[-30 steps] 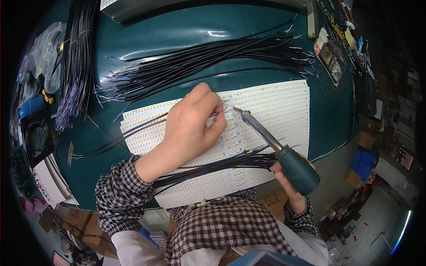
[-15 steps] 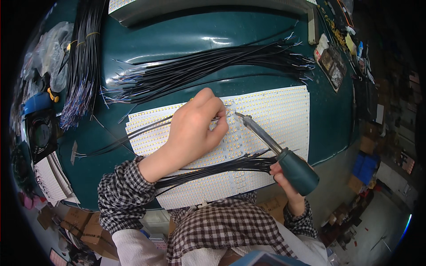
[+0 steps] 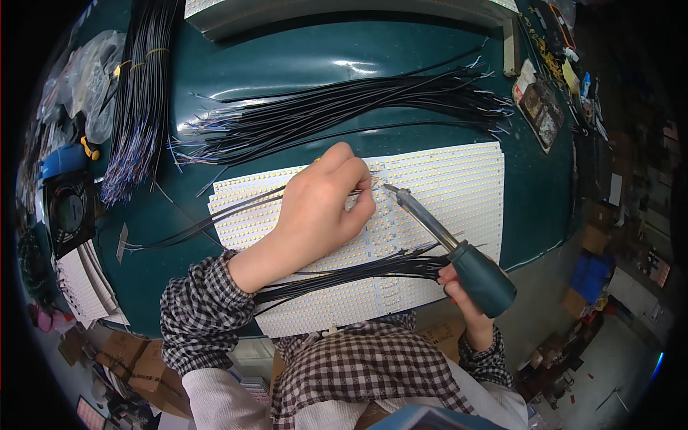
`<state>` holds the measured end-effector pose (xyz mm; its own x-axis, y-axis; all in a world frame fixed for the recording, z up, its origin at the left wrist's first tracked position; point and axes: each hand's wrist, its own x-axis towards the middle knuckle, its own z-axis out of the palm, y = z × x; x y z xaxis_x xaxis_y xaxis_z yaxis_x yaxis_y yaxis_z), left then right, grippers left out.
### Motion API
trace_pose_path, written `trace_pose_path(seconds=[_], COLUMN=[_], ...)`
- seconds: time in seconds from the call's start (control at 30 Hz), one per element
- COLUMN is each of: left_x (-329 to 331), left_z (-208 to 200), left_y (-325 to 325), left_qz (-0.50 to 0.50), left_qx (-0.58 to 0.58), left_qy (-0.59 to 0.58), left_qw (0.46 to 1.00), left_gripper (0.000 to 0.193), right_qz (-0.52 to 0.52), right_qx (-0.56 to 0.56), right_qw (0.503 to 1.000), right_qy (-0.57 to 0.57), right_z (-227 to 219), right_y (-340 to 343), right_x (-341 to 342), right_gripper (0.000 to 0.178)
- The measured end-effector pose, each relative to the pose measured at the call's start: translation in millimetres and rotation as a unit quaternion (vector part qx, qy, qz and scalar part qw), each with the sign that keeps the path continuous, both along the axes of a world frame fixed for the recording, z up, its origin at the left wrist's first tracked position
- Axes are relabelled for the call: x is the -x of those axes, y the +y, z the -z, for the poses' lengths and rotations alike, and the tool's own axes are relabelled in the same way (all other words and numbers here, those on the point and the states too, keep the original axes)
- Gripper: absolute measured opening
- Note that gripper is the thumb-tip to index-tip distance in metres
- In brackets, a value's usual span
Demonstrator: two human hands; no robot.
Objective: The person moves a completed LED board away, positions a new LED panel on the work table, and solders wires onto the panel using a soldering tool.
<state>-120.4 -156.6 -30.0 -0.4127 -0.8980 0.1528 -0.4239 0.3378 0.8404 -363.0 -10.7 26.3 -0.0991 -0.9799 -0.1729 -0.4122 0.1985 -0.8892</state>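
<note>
White LED boards, dotted with rows of small yellow chips, lie stacked on the green table. Over their middle my left hand is closed, thumb and forefinger pinching the end of a thin black cable that trails off to the left. My right hand grips the green handle of a soldering iron. The iron's tip points up and left, close to my left fingertips; I cannot tell whether it touches the board. A bunch of black cables lies across the boards below my left hand.
Beyond the boards a loose pile of black cables with stripped ends spreads over the table. A tied cable bundle lies at the far left, above a small black fan. A long metal housing spans the back; a dark, stained block sits right.
The whole view has shifted slightly, the table appearing a little to the right. Both hands keep their grips, and the iron's tip stays near the left fingertips.
</note>
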Motion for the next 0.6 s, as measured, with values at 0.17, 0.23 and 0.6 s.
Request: trace_pose_path(seconds=[0.17,0.23,0.6], left_x=[-0.9,-0.8,-2.0], left_z=[0.7,1.5,0.4], left_y=[0.3,0.1,-2.6], left_qz=[0.003,0.004,0.01], left_qx=[-0.008,-0.016,-0.003], left_qy=[0.002,0.002,0.004], left_qw=[1.0,1.0,1.0], left_gripper=[0.012,0.012,0.012], right_qz=[-0.004,-0.011,0.089], right_qx=[0.018,0.011,-0.045], right_qw=[1.0,1.0,0.986], right_qy=[-0.023,-0.004,-0.132], right_z=[5.9,8.0,9.3], right_y=[2.6,5.9,13.9], right_x=[5.6,7.5,13.5], right_gripper=[0.031,0.032,0.039])
